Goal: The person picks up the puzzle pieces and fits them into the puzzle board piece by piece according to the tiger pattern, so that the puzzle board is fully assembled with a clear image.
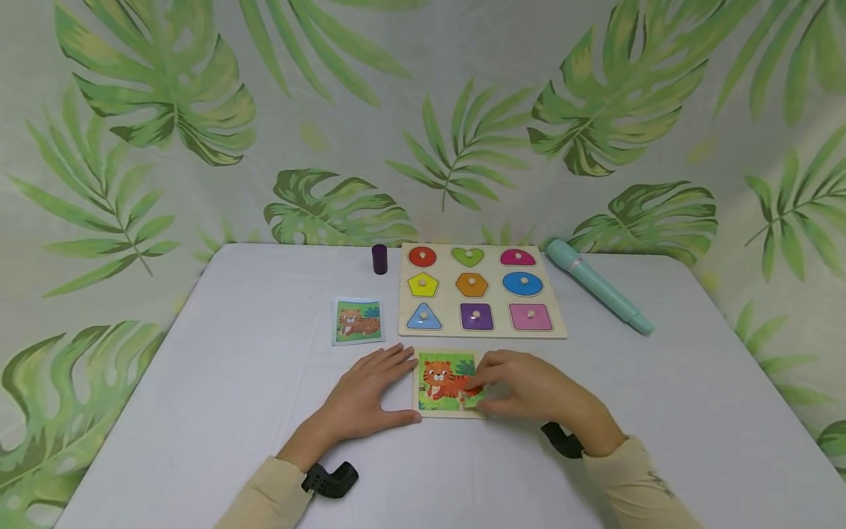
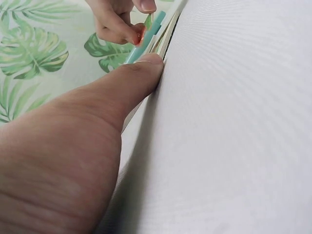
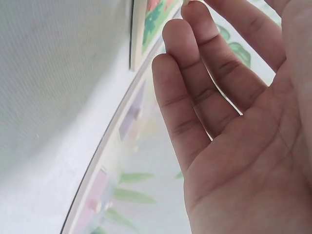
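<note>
A small square jigsaw puzzle [image 1: 438,400] with an orange tiger on green lies on the table in a pale wooden tray [image 1: 417,400]. My left hand [image 1: 366,389] lies flat at its left side, thumb at the lower corner and fingertips at the upper left edge. Over the puzzle's right side, my right hand [image 1: 522,382] pinches a thin puzzle piece [image 2: 148,21] with green and red on it between thumb and fingers. That hand hides the tray's right edge in the head view.
Behind the puzzle lies a wooden shape board [image 1: 439,301] with knobbed coloured shapes. A tiger picture card [image 1: 358,321] lies to the left, a dark purple cylinder [image 1: 380,259] beyond it. A large teal marker [image 1: 598,285] rests at the right. A leaf-print cloth hangs behind the table.
</note>
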The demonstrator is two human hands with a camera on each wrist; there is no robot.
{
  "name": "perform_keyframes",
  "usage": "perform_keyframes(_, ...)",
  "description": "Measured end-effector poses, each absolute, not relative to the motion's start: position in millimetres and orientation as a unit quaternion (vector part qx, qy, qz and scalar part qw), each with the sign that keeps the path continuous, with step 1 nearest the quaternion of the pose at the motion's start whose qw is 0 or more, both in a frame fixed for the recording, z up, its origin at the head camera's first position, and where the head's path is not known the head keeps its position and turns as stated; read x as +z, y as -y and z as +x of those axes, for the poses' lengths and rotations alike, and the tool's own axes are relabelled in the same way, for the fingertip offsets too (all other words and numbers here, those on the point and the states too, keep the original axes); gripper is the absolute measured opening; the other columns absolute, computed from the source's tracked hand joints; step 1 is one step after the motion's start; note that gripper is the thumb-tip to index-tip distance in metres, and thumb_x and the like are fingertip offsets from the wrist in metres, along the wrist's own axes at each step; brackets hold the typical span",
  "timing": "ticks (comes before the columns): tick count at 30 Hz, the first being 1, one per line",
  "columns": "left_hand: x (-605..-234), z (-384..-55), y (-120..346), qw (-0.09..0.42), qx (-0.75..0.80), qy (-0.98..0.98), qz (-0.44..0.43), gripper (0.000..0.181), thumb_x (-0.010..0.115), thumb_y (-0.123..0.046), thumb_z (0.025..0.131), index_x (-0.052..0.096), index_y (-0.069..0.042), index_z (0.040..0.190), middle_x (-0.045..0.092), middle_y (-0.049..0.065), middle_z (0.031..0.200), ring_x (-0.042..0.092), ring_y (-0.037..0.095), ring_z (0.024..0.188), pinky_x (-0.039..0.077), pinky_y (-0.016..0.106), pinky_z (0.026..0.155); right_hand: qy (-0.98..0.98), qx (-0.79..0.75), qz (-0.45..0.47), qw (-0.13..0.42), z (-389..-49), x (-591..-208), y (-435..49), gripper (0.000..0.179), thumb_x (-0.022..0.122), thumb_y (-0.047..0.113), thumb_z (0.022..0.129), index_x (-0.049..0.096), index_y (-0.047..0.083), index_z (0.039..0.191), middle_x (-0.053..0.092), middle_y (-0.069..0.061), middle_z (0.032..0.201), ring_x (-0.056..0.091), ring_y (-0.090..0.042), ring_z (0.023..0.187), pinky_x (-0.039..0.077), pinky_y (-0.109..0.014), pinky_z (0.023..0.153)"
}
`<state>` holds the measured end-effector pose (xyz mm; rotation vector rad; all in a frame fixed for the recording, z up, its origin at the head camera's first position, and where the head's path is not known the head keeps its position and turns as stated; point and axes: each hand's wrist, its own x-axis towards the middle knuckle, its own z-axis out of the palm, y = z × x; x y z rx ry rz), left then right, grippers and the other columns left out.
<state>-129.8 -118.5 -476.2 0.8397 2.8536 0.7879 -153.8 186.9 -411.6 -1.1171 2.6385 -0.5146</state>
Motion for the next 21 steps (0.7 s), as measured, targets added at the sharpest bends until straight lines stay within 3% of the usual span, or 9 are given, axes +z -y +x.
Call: perform_keyframes(21,-477,-130,118,0.031,0.256,-0.927,0.274,0.086,0.073,-0.063,0.086,0.050,-0.016,0.155,0.038,-0.001,0.166,0.027,0.020,0.157,0.023,0.048,0.128,-0.896,-0.168,-0.395,0.114,-154,-423,-182,0.023,0.082,0.032,0.089,0.080,0.026,0.111,0.067,0.014,0.105,0.062,-0.007,0.094,0.059,-0.030,0.088)
